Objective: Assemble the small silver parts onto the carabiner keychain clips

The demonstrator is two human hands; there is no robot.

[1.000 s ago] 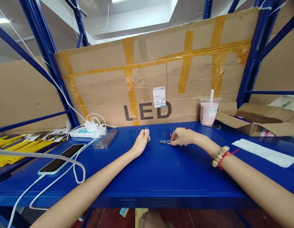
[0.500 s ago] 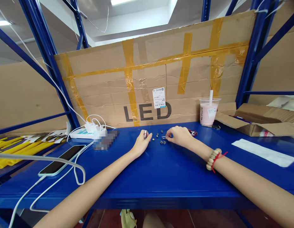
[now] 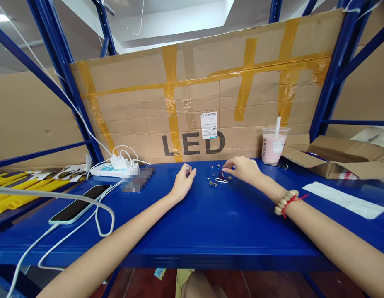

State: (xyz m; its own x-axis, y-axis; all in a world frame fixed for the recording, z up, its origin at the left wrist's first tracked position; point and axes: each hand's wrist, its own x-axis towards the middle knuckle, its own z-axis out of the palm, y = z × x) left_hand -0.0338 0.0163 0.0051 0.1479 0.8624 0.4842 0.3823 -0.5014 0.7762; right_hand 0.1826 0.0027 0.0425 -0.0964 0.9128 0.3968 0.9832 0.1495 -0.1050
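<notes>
My left hand rests on the blue shelf top with its fingers pinched round a small silvery metal piece. My right hand hovers over a scatter of several small metal parts and a red ring-like piece, fingers curled downward just above them. I cannot make out anything in its fingertips. A beaded bracelet with red cord sits on my right wrist.
A taped cardboard sheet marked LED stands at the back. A pink drink cup with straw and open cardboard box are at right. A white strip lies nearby. Phone, white cables and power strip lie left, beside yellow tools.
My right hand has shifted from the parts nearer me toward the back right, uncovering the small metal parts and red piece. My left hand has stayed put with its metal piece.
</notes>
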